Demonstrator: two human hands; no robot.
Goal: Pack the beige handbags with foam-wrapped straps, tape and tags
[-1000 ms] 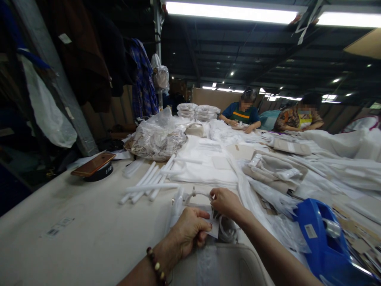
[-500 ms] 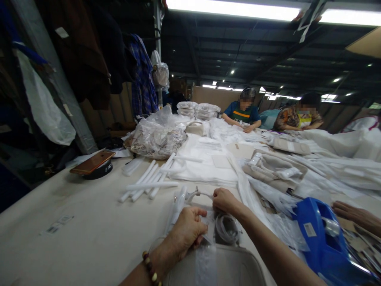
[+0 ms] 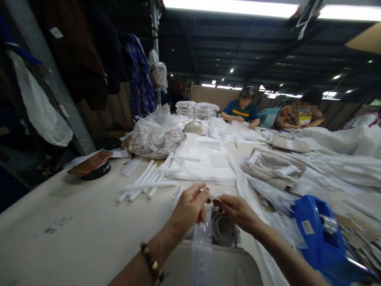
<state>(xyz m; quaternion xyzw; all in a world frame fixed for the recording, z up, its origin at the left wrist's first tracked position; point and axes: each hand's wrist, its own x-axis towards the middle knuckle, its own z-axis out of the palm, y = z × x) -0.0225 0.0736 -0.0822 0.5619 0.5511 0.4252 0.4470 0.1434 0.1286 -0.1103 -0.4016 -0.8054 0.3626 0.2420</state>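
White rods beside left hand (image 3: 189, 204).

The single view came from a camera worn on the person's head, facing forward and slightly down. It looked from close behind two bare hands (image 3: 214, 206), across a long cream-coloured work table (image 3: 74, 222), towards two seated people farther off and a dark metal-beamed ceiling (image 3: 226, 43).

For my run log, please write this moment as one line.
left hand: pinching thin strip | right hand: pinching it | below: beige piece | nearby: blue dispenser
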